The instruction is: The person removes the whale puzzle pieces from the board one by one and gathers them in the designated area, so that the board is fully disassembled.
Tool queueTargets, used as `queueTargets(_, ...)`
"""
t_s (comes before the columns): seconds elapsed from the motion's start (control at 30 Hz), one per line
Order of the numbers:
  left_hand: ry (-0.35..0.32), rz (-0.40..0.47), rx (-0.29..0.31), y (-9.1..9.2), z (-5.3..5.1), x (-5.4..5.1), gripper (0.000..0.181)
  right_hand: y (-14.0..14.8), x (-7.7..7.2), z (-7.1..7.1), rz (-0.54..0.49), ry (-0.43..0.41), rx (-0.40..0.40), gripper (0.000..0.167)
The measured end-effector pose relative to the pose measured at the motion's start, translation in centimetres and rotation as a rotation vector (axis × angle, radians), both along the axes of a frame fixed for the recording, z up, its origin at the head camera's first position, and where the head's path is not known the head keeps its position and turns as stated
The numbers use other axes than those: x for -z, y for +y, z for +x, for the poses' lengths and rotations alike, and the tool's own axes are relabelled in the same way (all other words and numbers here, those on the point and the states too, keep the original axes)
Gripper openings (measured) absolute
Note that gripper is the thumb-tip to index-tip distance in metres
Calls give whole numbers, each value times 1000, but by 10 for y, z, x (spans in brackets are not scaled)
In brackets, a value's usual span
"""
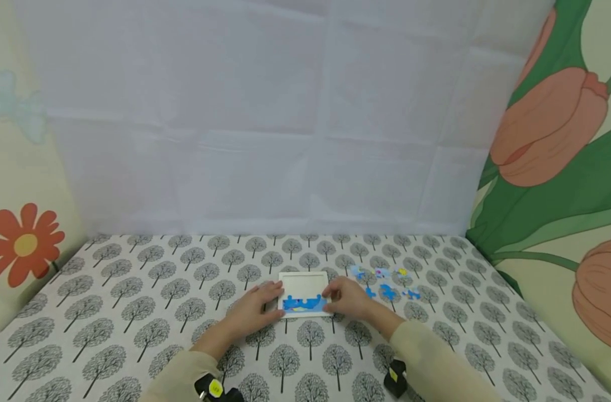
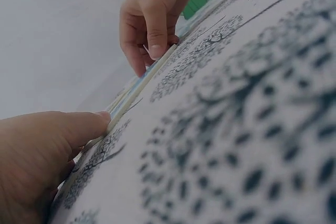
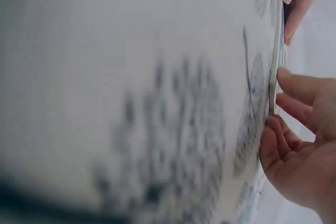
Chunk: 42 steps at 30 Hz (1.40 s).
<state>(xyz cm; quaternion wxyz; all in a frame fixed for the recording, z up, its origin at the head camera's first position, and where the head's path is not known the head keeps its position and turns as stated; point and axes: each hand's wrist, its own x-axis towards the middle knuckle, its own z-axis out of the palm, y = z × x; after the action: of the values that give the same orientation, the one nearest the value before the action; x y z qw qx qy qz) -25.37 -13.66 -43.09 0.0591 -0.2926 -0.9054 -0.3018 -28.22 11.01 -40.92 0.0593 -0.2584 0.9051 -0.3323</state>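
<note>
A white rectangular puzzle tray (image 1: 299, 283) lies flat on the cloth, its near part filled with blue puzzle pieces (image 1: 302, 304) and its far part bare white. My left hand (image 1: 257, 306) grips the tray's left side, with the thumb at the near corner; in the left wrist view that thumb (image 2: 86, 128) lies on the rim. At the right side, my right hand (image 1: 349, 298) has thumb and index finger on the rim and the end of the blue row. Its other fingers are curled beside the tray in the right wrist view. Whether it pinches a piece is hidden.
Several loose puzzle pieces (image 1: 387, 291) lie in two rough rows right of the tray, mostly blue, one with yellow. The table bears a white cloth (image 1: 149, 357) printed with dark trees. A white sheet (image 1: 245, 123) hangs behind, with flower-patterned cloth at both sides.
</note>
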Motion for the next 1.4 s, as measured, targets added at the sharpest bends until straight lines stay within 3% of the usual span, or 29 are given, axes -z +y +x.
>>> queueTargets(0.23, -10, -4, -2, -1, -1, 2, 52, -3, 2, 2, 12, 14, 27, 13)
queueTargets(0.83, -67, 4, -40, 0, -1, 1, 54, -6, 0, 3, -7, -60, 21, 16)
queueTargets(1.17, -38, 20, -20, -1, 0, 2, 53, -7, -1, 2, 27, -40, -10, 16)
queueTargets(1.4, -76, 45, 12, 11, -3, 0, 49, -6, -1, 2, 19, -53, 10, 16)
